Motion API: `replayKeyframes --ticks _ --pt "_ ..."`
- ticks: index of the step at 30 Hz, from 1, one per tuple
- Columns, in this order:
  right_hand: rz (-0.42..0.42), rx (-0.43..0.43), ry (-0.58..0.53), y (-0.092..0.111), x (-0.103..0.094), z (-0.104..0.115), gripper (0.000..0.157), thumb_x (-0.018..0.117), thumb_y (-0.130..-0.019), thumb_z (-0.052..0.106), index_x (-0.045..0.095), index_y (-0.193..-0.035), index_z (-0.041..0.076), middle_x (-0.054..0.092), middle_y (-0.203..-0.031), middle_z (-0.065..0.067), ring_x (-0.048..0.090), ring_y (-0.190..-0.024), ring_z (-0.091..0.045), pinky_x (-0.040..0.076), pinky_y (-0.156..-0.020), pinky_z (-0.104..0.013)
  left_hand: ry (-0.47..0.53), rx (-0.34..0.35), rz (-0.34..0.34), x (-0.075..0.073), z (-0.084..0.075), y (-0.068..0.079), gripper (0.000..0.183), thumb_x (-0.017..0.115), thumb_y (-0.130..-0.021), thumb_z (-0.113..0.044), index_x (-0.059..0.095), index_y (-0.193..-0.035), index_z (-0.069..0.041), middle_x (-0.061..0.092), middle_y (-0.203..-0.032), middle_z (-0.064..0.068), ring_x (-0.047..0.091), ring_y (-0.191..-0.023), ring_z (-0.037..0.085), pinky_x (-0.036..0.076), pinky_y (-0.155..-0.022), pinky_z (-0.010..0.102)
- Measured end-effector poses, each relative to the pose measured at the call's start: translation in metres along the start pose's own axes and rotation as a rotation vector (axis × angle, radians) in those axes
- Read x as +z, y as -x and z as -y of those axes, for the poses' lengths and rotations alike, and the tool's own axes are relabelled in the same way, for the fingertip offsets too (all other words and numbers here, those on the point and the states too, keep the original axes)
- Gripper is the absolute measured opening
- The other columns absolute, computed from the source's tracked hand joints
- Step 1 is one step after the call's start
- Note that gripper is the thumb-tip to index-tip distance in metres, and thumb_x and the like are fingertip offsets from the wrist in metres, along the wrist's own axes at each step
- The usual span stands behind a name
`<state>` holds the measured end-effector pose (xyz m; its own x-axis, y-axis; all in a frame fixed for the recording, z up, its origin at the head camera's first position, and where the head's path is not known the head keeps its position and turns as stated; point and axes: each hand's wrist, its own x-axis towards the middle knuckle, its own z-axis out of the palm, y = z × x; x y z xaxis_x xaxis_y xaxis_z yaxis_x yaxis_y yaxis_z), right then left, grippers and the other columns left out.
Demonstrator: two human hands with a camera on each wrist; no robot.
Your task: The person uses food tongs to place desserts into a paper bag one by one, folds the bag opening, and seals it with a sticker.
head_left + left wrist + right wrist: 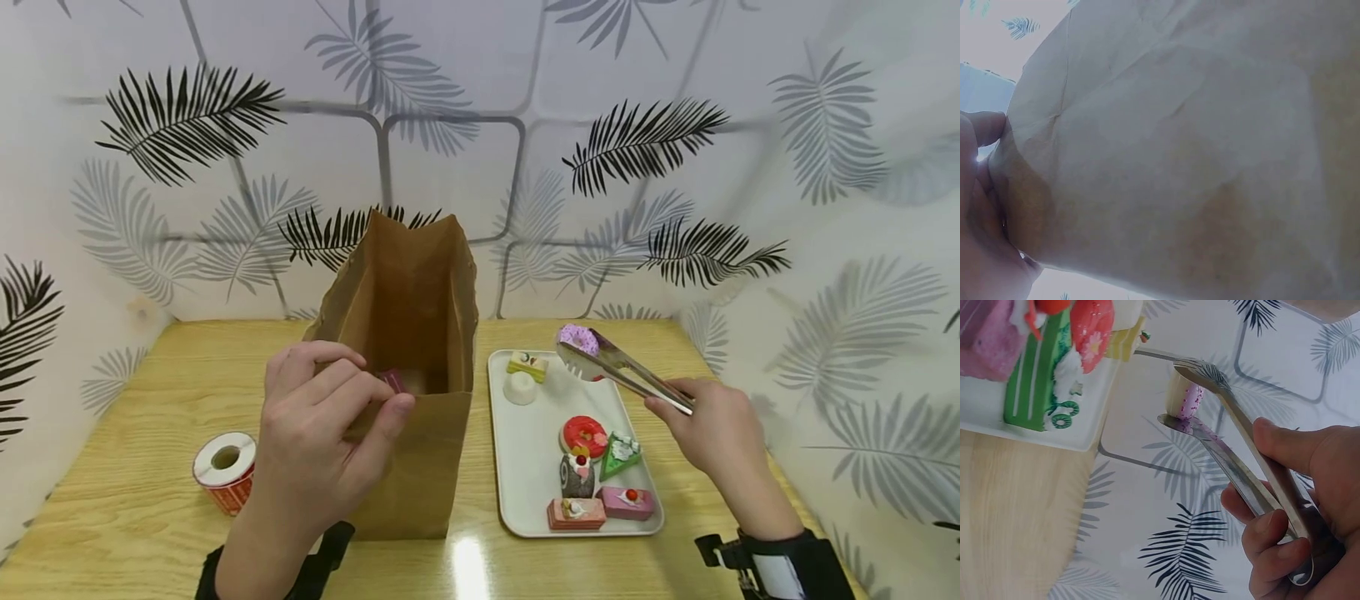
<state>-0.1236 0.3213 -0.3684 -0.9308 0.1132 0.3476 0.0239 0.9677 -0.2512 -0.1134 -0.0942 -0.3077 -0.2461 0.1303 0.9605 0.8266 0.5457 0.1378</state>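
Observation:
My right hand [716, 425] grips metal tongs [648, 379], its thumb on one arm and fingers curled round the other. Between the tong tips is a purple toy donut [577, 338], held above the far right part of a white tray [517, 492]. In the right wrist view the donut [1184, 394] shows edge-on, pale on one side with purple sprinkles. At the near left rim of an upright, open brown paper bag [408, 467], my left hand [322, 425] pinches the paper between thumb and fingers. A small pink piece [392, 381] shows inside the bag.
On the tray sit a red donut [584, 437], a green cake wedge [621, 452], a chocolate roll [577, 475], pink cake slices [576, 513], a yellow slice [527, 365] and a white round piece [520, 387]. A sticker roll [225, 471] stands left of the bag. Leaf-patterned cloth borders the table.

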Motion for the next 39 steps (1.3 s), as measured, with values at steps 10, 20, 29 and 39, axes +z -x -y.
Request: replayKeyframes --ticks 10,20,29,39 --pt "-0.083 -0.035 -0.018 0.002 -0.011 0.010 0.038 0.084 -0.088 0.035 0.079 -0.112 0.007 0.078 -0.103 -0.022 0.072 -0.087 -0.046 0.051 -0.067 -0.055 -0.010 -0.001 0.001 0.000 0.000 0.003 0.046 0.060 -0.105 -0.039 0.068 -0.069 -0.011 0.068 -0.068 0.004 0.059 -0.090 0.031 0.037 -0.083 0.047" --pt "-0.140 -0.077 -0.038 0.008 -0.028 0.024 0.042 0.085 -0.088 0.034 0.078 -0.116 0.004 0.076 -0.109 -0.024 0.072 -0.094 -0.049 0.053 -0.071 -0.060 -0.009 -0.009 0.015 0.000 -0.001 0.004 0.047 0.060 -0.106 -0.040 0.069 -0.070 -0.011 0.069 -0.069 0.004 0.059 -0.091 0.031 0.037 -0.084 0.049" --pt "-0.194 -0.117 -0.061 0.013 -0.039 0.035 0.040 0.086 -0.086 0.031 0.078 -0.114 0.004 0.078 -0.106 -0.022 0.074 -0.092 -0.046 0.053 -0.070 -0.058 -0.007 -0.004 0.008 0.000 -0.002 0.004 0.046 0.060 -0.106 -0.039 0.070 -0.071 -0.010 0.070 -0.070 0.005 0.059 -0.091 0.031 0.037 -0.084 0.049" --pt "-0.283 -0.173 -0.080 0.015 -0.045 0.039 0.039 0.090 -0.081 0.026 0.079 -0.110 0.003 0.078 -0.091 -0.016 0.068 -0.069 -0.030 0.044 -0.058 -0.040 -0.017 -0.006 -0.002 0.002 -0.005 0.003 0.046 0.060 -0.106 -0.039 0.070 -0.070 -0.011 0.070 -0.069 0.004 0.059 -0.090 0.030 0.036 -0.088 0.051"
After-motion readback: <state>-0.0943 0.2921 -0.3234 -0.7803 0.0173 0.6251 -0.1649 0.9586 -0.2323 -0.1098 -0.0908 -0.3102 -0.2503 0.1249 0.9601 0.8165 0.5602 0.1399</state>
